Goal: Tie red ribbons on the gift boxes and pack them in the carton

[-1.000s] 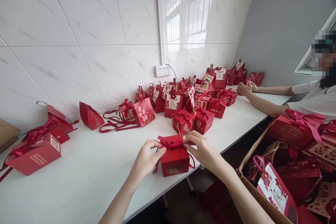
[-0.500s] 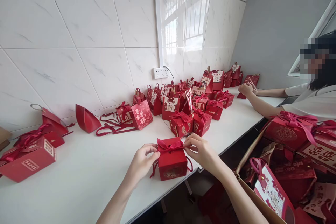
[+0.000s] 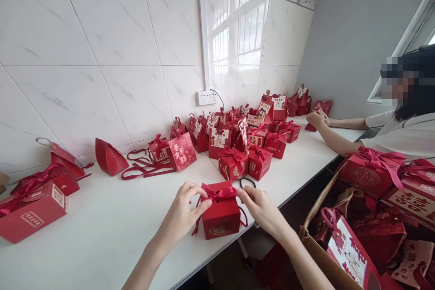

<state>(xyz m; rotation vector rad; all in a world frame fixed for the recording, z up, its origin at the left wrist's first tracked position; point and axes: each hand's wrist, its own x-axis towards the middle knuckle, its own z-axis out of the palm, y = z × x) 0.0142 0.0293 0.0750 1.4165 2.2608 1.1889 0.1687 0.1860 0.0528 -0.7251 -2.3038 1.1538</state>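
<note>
Near the front edge of the white table stands a small red gift box (image 3: 221, 219) with a gold print on its front and twisted red cord handles at its sides. A red satin ribbon (image 3: 222, 193) is tied in a bow on its top. My left hand (image 3: 181, 208) pinches the bow's left end between thumb and fingers. At the right end, my right hand (image 3: 263, 208) pinches the ribbon in the same way. Just behind the right hand is a thin black loop (image 3: 247, 182).
Many finished-looking red boxes (image 3: 234, 163) crowd the table (image 3: 112, 231) behind. More boxes (image 3: 37, 210) sit at left, with loose red ribbons (image 3: 146, 172) near the wall. A carton (image 3: 319, 253) full of boxes stands at right. A co-worker's hands (image 3: 317, 117) hold something red.
The bow's ends are pulled slightly apart and the ribbon looks tighter. My right-hand fingers have curled in more, uncovering the black loop. The view has shifted slightly.
</note>
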